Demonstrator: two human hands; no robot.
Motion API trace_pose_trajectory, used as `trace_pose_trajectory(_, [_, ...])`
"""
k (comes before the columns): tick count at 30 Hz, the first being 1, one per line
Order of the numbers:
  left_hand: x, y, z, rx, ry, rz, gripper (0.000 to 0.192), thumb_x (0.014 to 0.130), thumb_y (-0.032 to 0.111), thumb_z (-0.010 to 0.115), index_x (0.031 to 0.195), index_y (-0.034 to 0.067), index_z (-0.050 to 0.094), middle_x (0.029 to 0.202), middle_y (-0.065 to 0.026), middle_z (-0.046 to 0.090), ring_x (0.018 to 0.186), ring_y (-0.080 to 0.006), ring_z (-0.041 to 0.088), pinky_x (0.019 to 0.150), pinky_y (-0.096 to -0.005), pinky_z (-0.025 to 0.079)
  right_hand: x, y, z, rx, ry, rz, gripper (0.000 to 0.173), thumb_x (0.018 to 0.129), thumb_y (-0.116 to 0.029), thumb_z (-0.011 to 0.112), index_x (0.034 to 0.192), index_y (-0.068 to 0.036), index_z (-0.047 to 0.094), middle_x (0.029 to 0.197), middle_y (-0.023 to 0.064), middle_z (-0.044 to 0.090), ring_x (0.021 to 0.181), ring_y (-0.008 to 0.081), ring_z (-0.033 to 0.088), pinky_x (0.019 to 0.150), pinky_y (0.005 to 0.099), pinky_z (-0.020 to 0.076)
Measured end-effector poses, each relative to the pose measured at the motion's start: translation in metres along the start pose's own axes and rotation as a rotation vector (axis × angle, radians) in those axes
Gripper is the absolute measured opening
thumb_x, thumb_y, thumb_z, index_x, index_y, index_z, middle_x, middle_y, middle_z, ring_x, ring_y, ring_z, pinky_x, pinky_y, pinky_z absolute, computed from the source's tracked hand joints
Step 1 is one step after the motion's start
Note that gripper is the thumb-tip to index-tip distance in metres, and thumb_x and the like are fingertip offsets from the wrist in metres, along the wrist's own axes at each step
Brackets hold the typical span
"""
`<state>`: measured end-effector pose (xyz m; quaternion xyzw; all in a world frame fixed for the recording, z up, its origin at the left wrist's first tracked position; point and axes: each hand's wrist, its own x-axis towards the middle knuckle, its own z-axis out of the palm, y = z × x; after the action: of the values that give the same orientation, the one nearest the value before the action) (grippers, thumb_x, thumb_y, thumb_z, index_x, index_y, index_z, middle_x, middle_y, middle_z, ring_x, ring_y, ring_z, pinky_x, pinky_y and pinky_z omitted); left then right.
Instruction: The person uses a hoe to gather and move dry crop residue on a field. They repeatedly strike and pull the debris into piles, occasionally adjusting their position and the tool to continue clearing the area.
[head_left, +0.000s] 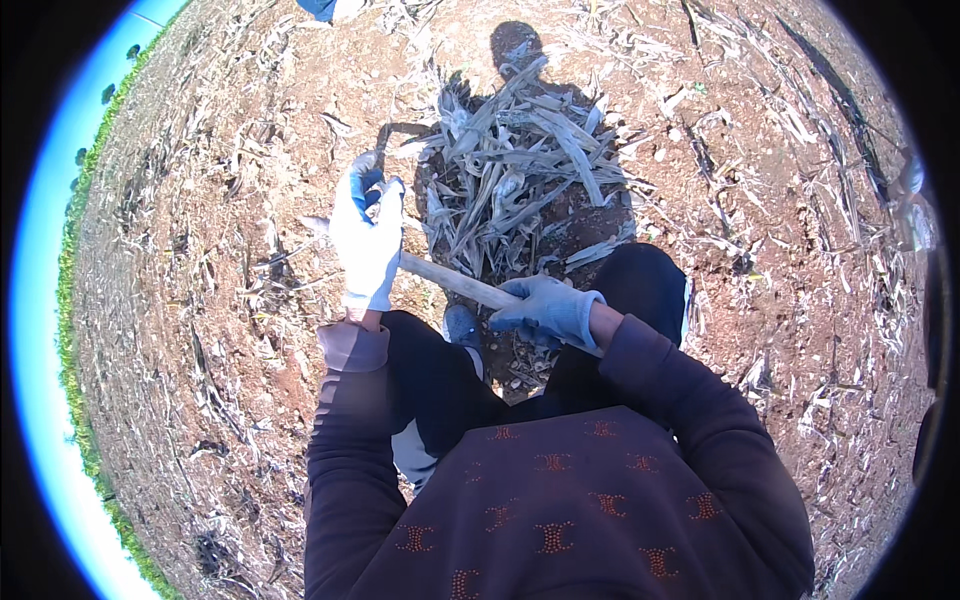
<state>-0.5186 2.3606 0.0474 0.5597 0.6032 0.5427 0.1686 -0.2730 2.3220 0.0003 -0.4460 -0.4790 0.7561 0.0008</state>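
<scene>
My right hand (546, 309), in a grey-blue work glove, is closed around a wooden handle (457, 283). The handle runs up and left and passes behind my left hand, so its far end is hidden. My left hand (367, 225), gloved in white with blue fingers, is raised in bright sun with its fingers curled; whether it holds anything cannot be told. A small grey pointed piece (316, 223) shows just left of it. Beyond my hands a heap of dry corn husks and stalks (517, 157) lies on the soil, partly in my shadow.
Brown soil (285, 360) strewn with dry plant litter surrounds me. My knees (645, 289) are bent on both sides, with a shoe (460, 326) between them. A blue item (319, 7) is cut off at the top edge. Green plants (66, 300) line the field's far left.
</scene>
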Motion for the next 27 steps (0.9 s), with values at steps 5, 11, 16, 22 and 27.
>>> trace_pose_trajectory(5, [-0.023, 0.032, -0.017, -0.016, 0.035, 0.254, 0.04, 0.093, 0.006, 0.067, 0.131, 0.001, 0.06, 0.118, -0.0136, 0.067, 0.102, -0.0176, 0.065, 0.088, -0.0316, 0.054, -0.053, -0.005, -0.02, 0.209, 0.184, -0.141, 0.032, 0.089, -0.024, 0.075, 0.108, -0.001, 0.064, 0.073, 0.0009, 0.061, 0.054, 0.0082, 0.058, 0.048, 0.0216, 0.046])
trace_pose_trajectory(11, [-0.042, 0.042, -0.016, -0.034, -0.125, 0.126, 0.039, 0.09, 0.003, 0.067, 0.129, 0.003, 0.063, 0.11, -0.0094, 0.069, 0.094, -0.0164, 0.066, 0.086, -0.0293, 0.053, -0.15, 0.025, -0.064, 0.303, 0.52, -0.349, 0.035, 0.091, -0.02, 0.069, 0.118, 0.001, 0.062, 0.073, 0.0005, 0.059, 0.054, 0.0069, 0.054, 0.046, 0.0214, 0.043])
trace_pose_trajectory(16, [-0.051, 0.067, -0.022, 0.085, -0.359, 0.254, 0.034, 0.087, 0.007, 0.071, 0.121, 0.004, 0.066, 0.12, -0.0142, 0.068, 0.106, -0.0261, 0.068, 0.091, -0.0349, 0.053, -0.173, 0.084, -0.108, 0.275, 0.957, -0.307, 0.053, 0.09, -0.023, 0.072, 0.136, -0.003, 0.055, 0.072, 0.0007, 0.06, 0.047, 0.0083, 0.052, 0.038, 0.0243, 0.0408])
trace_pose_trajectory(22, [-0.053, 0.08, -0.014, 0.13, -0.592, 0.476, 0.037, 0.084, 0.012, 0.075, 0.12, 0.007, 0.065, 0.119, -0.0137, 0.068, 0.107, -0.0336, 0.067, 0.09, -0.0376, 0.055, -0.157, 0.127, -0.163, 0.406, 1.095, -0.16, 0.044, 0.092, -0.029, 0.071, 0.131, -0.013, 0.059, 0.069, -0.0009, 0.059, 0.043, 0.0084, 0.05, 0.034, 0.0271, 0.0402])
trace_pose_trajectory(27, [-0.047, 0.064, 0.004, 0.226, -0.791, 0.444, 0.036, 0.088, 0.023, 0.072, 0.119, 0.008, 0.064, 0.118, -0.0118, 0.067, 0.105, -0.0324, 0.067, 0.089, -0.0422, 0.054, -0.112, 0.099, -0.169, 0.276, 1.034, -0.028, 0.039, 0.088, -0.016, 0.073, 0.123, -0.007, 0.059, 0.067, -0.0001, 0.054, 0.045, 0.0129, 0.047, 0.039, 0.0293, 0.0377])
